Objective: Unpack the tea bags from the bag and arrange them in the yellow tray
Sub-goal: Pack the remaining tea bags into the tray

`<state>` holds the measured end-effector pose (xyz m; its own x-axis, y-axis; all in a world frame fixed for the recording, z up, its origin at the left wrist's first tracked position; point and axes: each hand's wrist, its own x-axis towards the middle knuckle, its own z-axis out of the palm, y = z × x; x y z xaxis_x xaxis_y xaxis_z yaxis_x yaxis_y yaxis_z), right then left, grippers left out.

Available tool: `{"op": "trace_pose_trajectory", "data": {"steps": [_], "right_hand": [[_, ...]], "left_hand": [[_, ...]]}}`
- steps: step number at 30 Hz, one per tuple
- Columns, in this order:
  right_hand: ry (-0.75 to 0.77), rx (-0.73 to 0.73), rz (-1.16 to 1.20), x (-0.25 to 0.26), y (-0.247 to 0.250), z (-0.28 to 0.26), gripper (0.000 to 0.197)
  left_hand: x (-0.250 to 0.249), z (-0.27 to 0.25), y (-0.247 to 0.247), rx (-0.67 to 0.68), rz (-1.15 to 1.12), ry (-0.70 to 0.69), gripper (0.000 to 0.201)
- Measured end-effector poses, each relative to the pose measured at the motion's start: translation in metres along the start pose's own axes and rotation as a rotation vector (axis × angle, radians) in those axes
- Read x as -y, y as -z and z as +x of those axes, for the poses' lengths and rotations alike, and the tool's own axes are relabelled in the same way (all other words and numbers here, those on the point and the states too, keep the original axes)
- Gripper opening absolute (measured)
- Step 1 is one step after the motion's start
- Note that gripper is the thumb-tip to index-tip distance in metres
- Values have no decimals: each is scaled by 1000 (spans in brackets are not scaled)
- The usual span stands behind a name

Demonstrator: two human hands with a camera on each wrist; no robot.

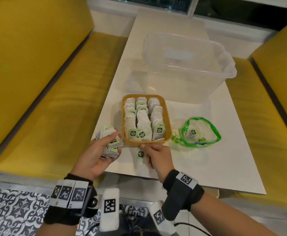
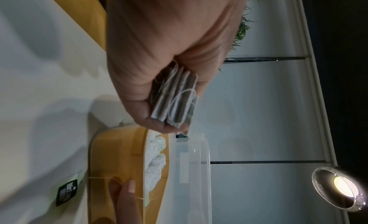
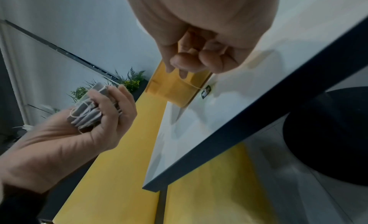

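The yellow tray (image 1: 167,123) sits mid-table with three packed rows of white tea bags (image 1: 142,116), green tags at the near ends. My left hand (image 1: 116,143) hovers just left of the tray and grips a stack of tea bags (image 2: 175,100). At the tray's near rim my right hand (image 1: 145,151) has curled fingers that pinch a tea bag string (image 3: 194,86). That string's green tag (image 1: 140,153) lies on the table in front of the tray. The green-rimmed clear bag (image 1: 214,132) lies open to the right, with a tea bag (image 1: 192,133) still inside.
A large clear plastic box (image 1: 224,53) stands behind the tray. Yellow benches (image 1: 45,82) run along both sides of the white table (image 1: 207,167). The table's near edge is just under my wrists.
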<state>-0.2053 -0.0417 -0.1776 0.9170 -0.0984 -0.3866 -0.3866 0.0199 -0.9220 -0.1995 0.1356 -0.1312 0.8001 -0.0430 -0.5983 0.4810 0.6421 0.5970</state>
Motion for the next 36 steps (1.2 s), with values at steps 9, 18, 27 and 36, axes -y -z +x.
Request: {"op": "trace_pose_trajectory", "data": {"steps": [9,18,27,36], "right_hand": [[54,108,-220,30,24,-12,27],[-17,208,-192,97,41,2,17],[302,127,-871,122,31,33,19],[382,245,-1185,127,27,69,32]], "left_hand": [[0,-2,2,19,19,8,29],[2,-1,-12,49,61,13,22],[-1,1,-21,79,84,-10,23],[-4,6,-18,61,106,-14,28]]}}
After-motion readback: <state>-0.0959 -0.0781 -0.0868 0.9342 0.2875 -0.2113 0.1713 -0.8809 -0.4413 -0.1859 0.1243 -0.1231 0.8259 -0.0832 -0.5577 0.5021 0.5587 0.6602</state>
